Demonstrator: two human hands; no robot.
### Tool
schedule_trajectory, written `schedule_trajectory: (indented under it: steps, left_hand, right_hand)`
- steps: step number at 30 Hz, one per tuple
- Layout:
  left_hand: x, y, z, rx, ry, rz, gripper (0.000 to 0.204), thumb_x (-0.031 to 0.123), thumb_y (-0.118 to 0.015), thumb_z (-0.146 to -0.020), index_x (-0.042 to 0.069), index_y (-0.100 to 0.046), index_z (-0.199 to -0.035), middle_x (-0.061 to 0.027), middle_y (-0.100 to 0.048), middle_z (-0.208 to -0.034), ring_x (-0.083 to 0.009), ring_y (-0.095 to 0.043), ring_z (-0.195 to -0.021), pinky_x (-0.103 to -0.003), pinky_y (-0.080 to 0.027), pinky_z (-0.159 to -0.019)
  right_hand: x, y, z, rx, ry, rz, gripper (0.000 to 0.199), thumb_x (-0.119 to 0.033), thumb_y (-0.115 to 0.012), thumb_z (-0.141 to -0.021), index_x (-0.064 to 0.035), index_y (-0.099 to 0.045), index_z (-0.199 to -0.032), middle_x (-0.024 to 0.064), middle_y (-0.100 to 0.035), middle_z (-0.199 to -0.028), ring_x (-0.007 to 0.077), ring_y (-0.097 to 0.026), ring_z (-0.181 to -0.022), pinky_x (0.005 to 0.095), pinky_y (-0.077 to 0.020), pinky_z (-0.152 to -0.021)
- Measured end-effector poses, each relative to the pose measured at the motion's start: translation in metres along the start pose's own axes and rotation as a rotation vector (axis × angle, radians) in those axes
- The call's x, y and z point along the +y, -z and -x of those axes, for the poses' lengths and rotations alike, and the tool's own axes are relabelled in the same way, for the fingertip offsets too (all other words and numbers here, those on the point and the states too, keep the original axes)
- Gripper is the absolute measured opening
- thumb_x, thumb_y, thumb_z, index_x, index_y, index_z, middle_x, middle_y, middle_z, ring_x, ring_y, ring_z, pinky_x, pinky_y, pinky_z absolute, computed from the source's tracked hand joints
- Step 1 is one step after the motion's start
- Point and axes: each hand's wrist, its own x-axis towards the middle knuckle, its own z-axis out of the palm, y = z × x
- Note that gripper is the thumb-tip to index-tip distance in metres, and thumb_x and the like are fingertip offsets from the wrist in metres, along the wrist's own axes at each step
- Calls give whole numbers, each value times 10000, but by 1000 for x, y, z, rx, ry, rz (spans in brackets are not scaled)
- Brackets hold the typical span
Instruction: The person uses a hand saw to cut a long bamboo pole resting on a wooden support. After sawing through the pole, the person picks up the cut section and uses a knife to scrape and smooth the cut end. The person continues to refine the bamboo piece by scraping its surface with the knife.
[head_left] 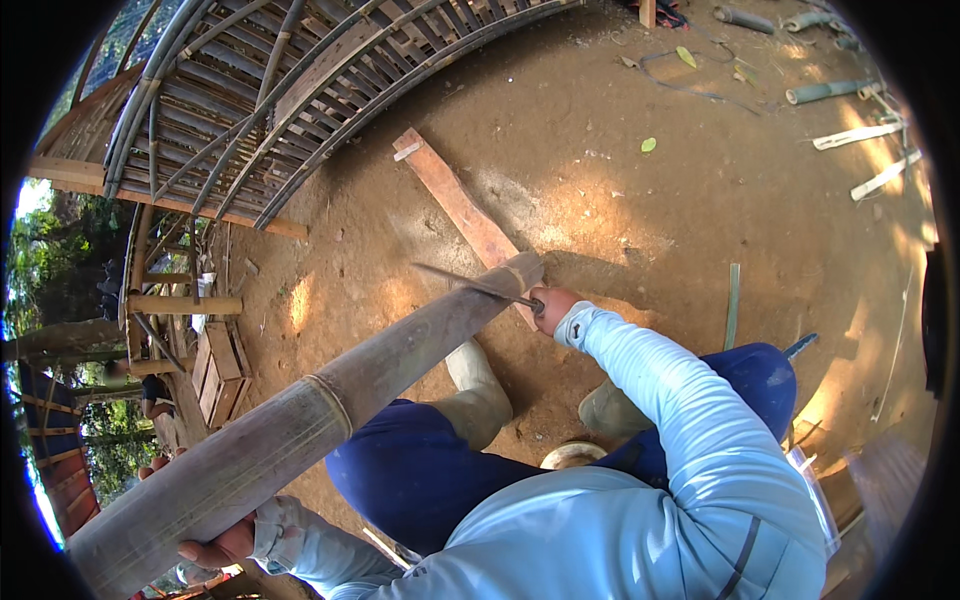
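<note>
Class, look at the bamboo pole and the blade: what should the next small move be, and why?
Probably a short stroke of the blade near the far end of the bamboo pole: the right hand holds the blade so that it crosses there, while the left hand supports the pole farther down.

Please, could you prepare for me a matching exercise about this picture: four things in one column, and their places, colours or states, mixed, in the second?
Column one:
1. Left hand
2. Right hand
3. Reddish-brown plank
4. Trousers

Column two:
A. Dark blue
B. Holding a long thin tool
C. On the ground, partly hidden by the pole's far end
D. Holding the thick bamboo pole in the lower left of the picture

Right pairs: 1-D, 2-B, 3-C, 4-A.
</note>
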Motion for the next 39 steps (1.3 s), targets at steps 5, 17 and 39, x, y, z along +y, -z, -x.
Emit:
schedule_trajectory:
  steps: [5,17,39]
  left_hand:
    - [0,-1,-2,-76,70,113,869,457,-588,-842,-68,-202,-1417,-284,-321,-1403,-411,-390,-1290,-576,-348,-1050]
    - [-4,-19,-7,169,70,29,812,416,-566,-855,-64,-228,-1416,-284,-350,-1409,-381,-365,-1323,-560,-320,-1079]
    - [-1,-22,-10,70,82,52,835,432,-553,-853,-61,-195,-1425,-295,-326,-1419,-393,-385,-1307,-560,-328,-1075]
  right_hand:
    - [31,-10,-13,66,-198,27,250,-176,-627,-752,-66,-635,-976,206,-653,-951,401,-618,-899,436,-507,-796]
    - [34,-33,-18,162,-194,-90,254,-194,-642,-739,-58,-632,-954,204,-660,-917,393,-629,-866,457,-502,-760]
    - [42,-22,-19,83,-237,-12,232,-185,-623,-759,-81,-636,-966,214,-650,-948,390,-621,-919,441,-500,-801]
